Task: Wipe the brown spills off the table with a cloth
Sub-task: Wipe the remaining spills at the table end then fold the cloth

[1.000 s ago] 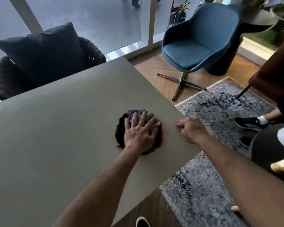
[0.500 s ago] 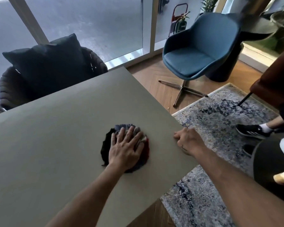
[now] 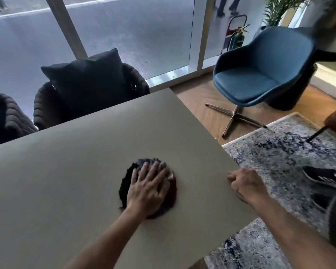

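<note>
Since the earlier frame our left hand has carried the cloth leftward across the table, away from the right edge, while our right hand has kept its place at that edge. Our left hand lies flat and spread, palm down, pressing the bunched dark cloth against the tabletop somewhat right of centre and toward the near side. Our right hand is loosely curled, holding nothing, knuckles resting on the table's right edge as a brace.

We see no brown marks on any bare part of the table; the surface looks evenly grey-green all around the cloth. Whatever lies under the cloth is hidden, and the wide-angle view is soft, so faint streaks may escape us. We judge the wiping to be well along, perhaps on its last passes, with only a check of the covered patch left.

Nothing stands on the table to block a stroke. Beyond the far edge sits a dark chair with a black cushion. To the right, a blue swivel chair stands on the wood floor, and a patterned rug lies beside the table, where another person's black shoe rests, well apart from our hands.
</note>
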{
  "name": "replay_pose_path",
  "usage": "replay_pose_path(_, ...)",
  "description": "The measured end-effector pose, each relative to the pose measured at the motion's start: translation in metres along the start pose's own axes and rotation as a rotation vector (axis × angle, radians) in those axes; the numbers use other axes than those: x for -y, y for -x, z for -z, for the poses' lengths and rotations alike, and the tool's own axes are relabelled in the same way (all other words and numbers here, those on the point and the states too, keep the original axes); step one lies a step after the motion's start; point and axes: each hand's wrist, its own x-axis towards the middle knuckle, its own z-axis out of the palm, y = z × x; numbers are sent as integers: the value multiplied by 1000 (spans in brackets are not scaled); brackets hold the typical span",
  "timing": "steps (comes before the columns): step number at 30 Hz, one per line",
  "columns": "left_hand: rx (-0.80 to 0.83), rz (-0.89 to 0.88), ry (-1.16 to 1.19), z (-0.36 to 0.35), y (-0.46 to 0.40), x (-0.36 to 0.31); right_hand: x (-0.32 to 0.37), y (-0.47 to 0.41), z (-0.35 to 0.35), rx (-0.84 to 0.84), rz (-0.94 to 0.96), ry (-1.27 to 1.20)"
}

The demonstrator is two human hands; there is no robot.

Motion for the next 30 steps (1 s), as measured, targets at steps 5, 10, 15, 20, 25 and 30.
replay_pose_path(5, 34, 45, 106, -6, -62, -39, 10, -3, 0, 0, -65, 104)
replay_pose_path(10, 34, -158, 85, -15, -19, -53, 26, -4, 2, 24, -111, 218)
replay_pose_path(15, 33, -29, 259, -3, 9, -32, 55, 8, 4, 69, -101, 258)
replay_pose_path(20, 180, 154, 166, 29, -10, -35, 96, 44, -30, 206, -51, 32)
replay_pose_path(25, 155, 208, 207, 64, -12, -34, 109, 67, -56, 177, -166, -85)
replay_pose_path(30, 122, 266, 490, 99, 24, -4, 142, 61, -63, 106, -190, -321)
